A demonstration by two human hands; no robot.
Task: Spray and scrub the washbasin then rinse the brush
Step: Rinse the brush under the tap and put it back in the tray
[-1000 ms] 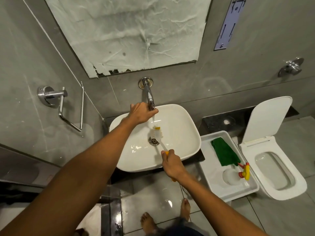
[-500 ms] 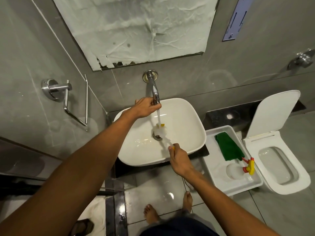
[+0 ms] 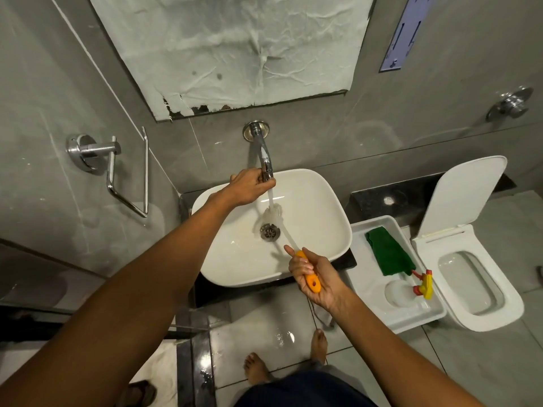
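Water [image 3: 270,198] now runs onto the brush [image 3: 274,214]; right hand [image 3: 316,274] has turned palm-up, fingers closed on its handle, left hand [image 3: 249,188] gripping the tap [image 3: 264,160].

One head-worn wide-angle camera looked steeply down (slightly forward) over both outstretched arms, the washbasin [image 3: 308,227] close below the hands.

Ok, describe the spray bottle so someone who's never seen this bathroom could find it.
Between the washbasin and the toilet sits a white tray. The spray bottle lies in its near end, below a green cloth. It alone has a yellow and red trigger head.
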